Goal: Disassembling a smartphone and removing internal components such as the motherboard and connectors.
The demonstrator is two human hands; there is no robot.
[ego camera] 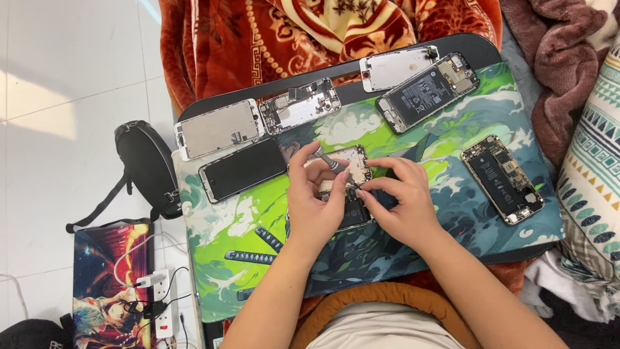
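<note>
An opened phone (pixel 352 169) lies in the middle of the green printed mat (pixel 239 220), its screen panel lifted and its dark battery showing below. My left hand (pixel 316 200) holds a small grey screwdriver (pixel 326 159) and also steadies the phone's left side. My right hand (pixel 400 200) rests on the phone's right side, with thumb and forefinger pinched at its inner edge; what they pinch is too small to tell.
Other phones and parts lie on the mat: a silver panel (pixel 219 128), a black screen (pixel 242 169), an open chassis (pixel 300 105), a white screen panel (pixel 395 66), two open phones with batteries (pixel 427 90) (pixel 502 178). A black bag (pixel 145 165) and a power strip (pixel 165 304) sit on the floor at left.
</note>
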